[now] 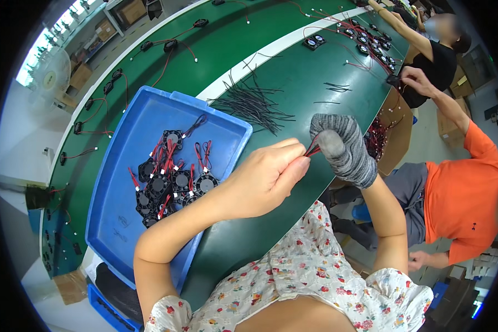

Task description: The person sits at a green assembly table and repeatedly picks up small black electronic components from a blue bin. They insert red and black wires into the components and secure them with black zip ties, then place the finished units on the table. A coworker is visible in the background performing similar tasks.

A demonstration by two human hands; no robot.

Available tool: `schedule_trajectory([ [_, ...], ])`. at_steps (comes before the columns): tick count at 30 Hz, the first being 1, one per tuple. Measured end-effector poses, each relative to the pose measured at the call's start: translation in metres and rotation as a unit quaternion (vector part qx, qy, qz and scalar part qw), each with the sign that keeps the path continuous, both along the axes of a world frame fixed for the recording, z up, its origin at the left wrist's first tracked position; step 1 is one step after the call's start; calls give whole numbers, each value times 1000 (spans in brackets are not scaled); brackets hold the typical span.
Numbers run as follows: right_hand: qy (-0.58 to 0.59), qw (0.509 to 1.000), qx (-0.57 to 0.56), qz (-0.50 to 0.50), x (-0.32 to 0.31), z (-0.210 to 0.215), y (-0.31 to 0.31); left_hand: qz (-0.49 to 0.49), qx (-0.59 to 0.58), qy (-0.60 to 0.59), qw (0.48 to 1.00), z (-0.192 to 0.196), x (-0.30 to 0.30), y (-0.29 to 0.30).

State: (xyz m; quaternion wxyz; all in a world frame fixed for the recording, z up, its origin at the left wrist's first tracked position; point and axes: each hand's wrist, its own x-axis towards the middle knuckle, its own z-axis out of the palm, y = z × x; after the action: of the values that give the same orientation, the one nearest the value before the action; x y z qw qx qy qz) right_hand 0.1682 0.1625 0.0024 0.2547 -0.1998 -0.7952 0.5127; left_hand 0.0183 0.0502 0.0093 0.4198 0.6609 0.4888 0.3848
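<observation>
My left hand (268, 176) is bare and closed, with a pinch of red and black wires (314, 147) between thumb and fingers. My right hand (344, 148) wears a grey knitted glove and grips the same wires from the other side, its fingers curled in. Whatever is attached to the wires is hidden by my hands. Left of my forearm, a blue tray (100, 188) holds several small black fans (159, 185) with bundled red leads and white plugs. Beyond my left hand, a loose pile of thin black tie strips (254, 105) lies on the green tabletop (293, 191).
A green conveyor belt (166, 66) carries spaced-out fans past a white rail. More fans (371, 44) lie at the far right. A cardboard box (395, 138) of wired parts stands beside the table. A person in orange (459, 188) and another in black (438, 63) are on the right.
</observation>
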Motion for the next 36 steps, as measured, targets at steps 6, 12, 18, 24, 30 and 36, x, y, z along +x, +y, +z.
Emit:
schedule_trajectory([
  [6,23,996,60,56,1,7,3,-8,54,3,998,-9,1,1],
  [12,17,977,191,92,2,7,7,-81,24,-86,993,-10,-4,6],
  [18,-51,967,218,118,-2,17,7,-69,-71,-189,977,-15,-2,6],
  [24,-53,961,250,108,3,18,13,-71,-78,-206,973,-25,-2,10],
  [30,-60,991,89,-80,7,-23,73,18,-62,-192,979,-22,-3,14],
  [36,-336,841,379,-192,37,-86,159,79,-28,-203,976,-25,-4,17],
])
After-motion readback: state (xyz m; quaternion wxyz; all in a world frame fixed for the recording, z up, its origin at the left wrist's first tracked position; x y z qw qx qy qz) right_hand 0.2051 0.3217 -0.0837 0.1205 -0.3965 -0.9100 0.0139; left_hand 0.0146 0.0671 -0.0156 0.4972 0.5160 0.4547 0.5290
